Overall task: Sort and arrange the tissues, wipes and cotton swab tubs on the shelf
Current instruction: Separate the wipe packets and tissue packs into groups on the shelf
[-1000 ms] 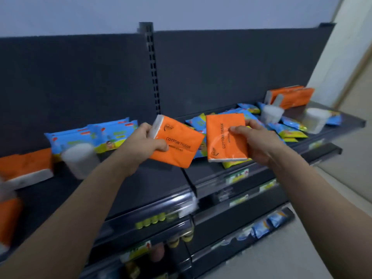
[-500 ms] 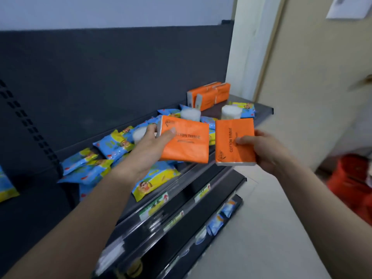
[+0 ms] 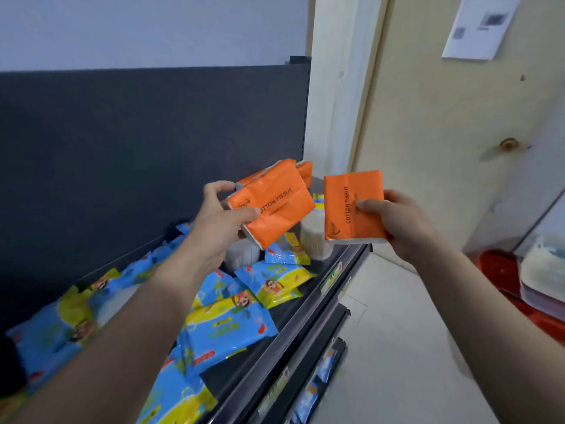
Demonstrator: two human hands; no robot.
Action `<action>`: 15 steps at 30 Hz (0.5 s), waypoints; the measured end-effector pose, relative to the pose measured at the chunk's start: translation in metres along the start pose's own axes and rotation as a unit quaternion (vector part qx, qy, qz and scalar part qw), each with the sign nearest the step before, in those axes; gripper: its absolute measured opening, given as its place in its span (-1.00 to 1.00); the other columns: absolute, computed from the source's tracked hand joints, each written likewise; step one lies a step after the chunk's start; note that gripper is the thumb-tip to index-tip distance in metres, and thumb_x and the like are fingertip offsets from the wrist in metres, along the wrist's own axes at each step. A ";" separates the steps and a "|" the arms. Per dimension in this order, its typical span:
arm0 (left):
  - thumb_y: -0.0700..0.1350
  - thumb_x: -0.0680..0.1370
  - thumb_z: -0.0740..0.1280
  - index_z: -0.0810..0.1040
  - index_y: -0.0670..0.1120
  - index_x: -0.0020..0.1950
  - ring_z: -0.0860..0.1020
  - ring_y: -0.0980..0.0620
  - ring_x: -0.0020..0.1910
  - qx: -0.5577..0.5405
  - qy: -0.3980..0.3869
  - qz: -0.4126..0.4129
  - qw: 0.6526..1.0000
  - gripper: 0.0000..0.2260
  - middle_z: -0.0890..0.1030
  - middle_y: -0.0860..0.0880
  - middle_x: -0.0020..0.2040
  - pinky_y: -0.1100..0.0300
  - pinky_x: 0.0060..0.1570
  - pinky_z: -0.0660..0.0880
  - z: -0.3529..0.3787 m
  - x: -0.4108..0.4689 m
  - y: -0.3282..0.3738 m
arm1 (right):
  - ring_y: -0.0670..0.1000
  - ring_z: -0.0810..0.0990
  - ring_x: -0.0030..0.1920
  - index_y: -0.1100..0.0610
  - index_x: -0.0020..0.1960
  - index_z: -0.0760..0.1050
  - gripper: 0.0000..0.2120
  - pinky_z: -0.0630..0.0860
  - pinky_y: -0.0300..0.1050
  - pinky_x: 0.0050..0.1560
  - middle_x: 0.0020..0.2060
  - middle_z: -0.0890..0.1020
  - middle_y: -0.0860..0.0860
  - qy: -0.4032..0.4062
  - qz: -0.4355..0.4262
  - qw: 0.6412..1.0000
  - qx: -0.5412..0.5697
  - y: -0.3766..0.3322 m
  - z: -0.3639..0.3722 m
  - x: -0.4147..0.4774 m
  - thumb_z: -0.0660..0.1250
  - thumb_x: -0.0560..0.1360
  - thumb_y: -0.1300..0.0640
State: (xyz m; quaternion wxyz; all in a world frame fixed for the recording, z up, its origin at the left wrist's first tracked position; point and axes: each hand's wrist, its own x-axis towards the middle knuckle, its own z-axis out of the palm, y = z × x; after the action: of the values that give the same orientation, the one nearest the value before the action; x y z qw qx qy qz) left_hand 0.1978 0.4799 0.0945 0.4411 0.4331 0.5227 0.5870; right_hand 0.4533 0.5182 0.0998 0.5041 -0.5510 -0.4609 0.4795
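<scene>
My left hand (image 3: 218, 223) grips an orange cotton tissue pack (image 3: 276, 206), tilted, above the right end of the dark shelf (image 3: 293, 325). My right hand (image 3: 400, 223) pinches a second orange tissue pack (image 3: 345, 194), held upright out past the shelf's right end. More orange tissue packs (image 3: 305, 171) stand at the far right end, partly hidden behind the left pack. Two white cotton swab tubs (image 3: 315, 240) (image 3: 243, 255) stand below the held packs. Blue and yellow wipes packs (image 3: 227, 324) lie scattered over the shelf.
A dark back panel (image 3: 137, 148) rises behind the shelf. Right of it are a cream wall and a door (image 3: 458, 133) bearing a paper notice (image 3: 480, 26). Lower shelves (image 3: 321, 377) hold blue packs. A red basket (image 3: 501, 270) sits on the floor at right.
The view has swung right along the shelf. Both hands carried their orange tissue packs toward the shelf's right end, closer to the standing orange packs there.
</scene>
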 end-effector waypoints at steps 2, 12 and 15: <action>-0.37 0.41 0.38 0.36 0.08 0.16 0.58 -0.13 0.00 0.022 0.003 0.006 1.000 -0.52 0.52 -0.14 0.06 -0.11 0.01 0.57 0.007 0.018 -0.001 | 0.10 0.65 -0.04 0.16 0.26 0.41 -0.54 0.58 0.00 -0.07 0.07 0.62 0.11 0.005 -0.001 1.000 0.001 0.001 -0.002 0.022 0.45 0.41 0.19; -0.34 0.34 0.39 0.50 -0.03 -0.07 0.59 -0.09 -0.10 0.097 0.082 -0.003 0.992 -0.73 0.59 -0.11 -0.08 -0.12 0.01 0.55 0.048 0.085 -0.011 | 0.16 0.66 0.00 0.12 0.25 0.41 -0.55 0.57 0.20 0.08 0.08 0.64 0.12 -0.096 0.001 0.995 0.027 0.001 0.009 0.154 0.46 0.41 0.15; -0.29 0.36 0.42 0.48 -0.06 0.00 0.59 -0.02 -0.12 0.119 0.094 -0.010 0.988 -0.71 0.57 -0.06 -0.06 0.03 -0.13 0.58 0.070 0.098 -0.017 | 0.15 0.66 -0.02 0.08 0.19 0.41 -0.64 0.62 0.11 0.00 0.08 0.63 0.14 -0.128 -0.007 0.991 0.033 -0.002 0.004 0.193 0.43 0.44 0.20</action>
State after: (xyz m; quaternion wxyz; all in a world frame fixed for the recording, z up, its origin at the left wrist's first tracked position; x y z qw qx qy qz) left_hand 0.2435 0.5921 0.0875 0.3413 0.4205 0.6324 0.5538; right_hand 0.4715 0.7100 0.0891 0.4622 -0.4647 -0.5097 0.5573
